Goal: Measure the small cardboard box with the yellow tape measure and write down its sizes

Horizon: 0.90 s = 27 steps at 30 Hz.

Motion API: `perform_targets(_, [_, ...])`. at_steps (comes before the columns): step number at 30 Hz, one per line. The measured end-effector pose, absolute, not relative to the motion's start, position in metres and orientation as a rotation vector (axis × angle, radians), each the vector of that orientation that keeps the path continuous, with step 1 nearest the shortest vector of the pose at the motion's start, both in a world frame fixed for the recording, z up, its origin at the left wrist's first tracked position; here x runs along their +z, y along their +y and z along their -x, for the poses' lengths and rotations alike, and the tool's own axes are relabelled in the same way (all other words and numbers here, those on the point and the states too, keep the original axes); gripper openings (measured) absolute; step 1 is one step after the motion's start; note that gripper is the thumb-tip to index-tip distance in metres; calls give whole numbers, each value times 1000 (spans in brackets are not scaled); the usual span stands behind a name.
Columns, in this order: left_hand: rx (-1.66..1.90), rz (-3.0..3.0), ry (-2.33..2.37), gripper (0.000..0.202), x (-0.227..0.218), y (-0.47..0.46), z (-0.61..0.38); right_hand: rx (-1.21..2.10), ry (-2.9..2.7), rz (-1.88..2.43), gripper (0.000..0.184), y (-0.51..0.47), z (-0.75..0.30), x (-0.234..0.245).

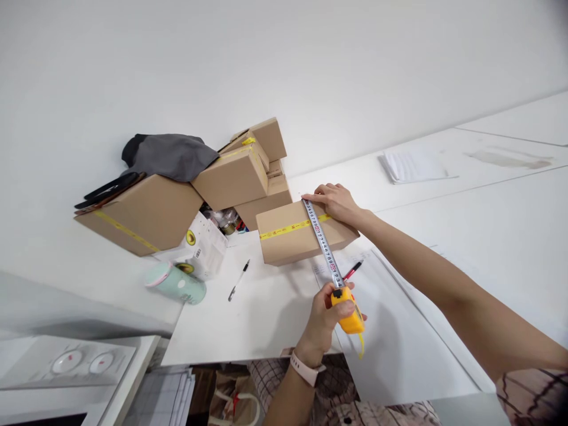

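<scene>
My left hand is closed around the yellow case of a tape measure, near the table's front edge. Its silver blade runs out away from me, across the top of a small closed cardboard box with yellow printed tape along it. At the box's far edge my right hand holds the blade's end down with its fingers, the palm resting over the box's right part. Some of the right fingers are hidden behind the hand. Beside the blade, a red and black pen lies on a paper sheet.
Another pen lies left of the box. Further left are a mint-green tumbler, a white avocado-print box and stacked cartons with a grey cloth on top. A paper stack sits at the back right, near the wall.
</scene>
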<state>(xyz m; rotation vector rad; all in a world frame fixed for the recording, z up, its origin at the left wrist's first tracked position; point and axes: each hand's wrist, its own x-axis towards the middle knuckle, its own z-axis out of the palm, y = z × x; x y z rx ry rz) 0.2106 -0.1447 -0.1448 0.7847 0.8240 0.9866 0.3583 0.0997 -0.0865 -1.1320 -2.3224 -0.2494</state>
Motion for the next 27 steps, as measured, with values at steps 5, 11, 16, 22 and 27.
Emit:
perform_targets(5, [973,-823,841,66,-149,-145,-209,-291,-2365,1140,52,100,-358,-85])
perform_targets(11, [970,-851,839,63,-153,-142,-210,-283,-2340,1140,50,102,-357,-89])
perform_targets(16, [1001,-945,859,64,-153,-152,-202,-238,-2194,1257,47,95,-354,-89])
perform_targets(22, [987,-1173,950,67,-152,-183,-179,-249,-2066,1265,61,58,-351,-96])
perform_targets(27, [882,-1151,1026,67,-169,-203,-174,-300,-1986,1178,49,22,-342,-132])
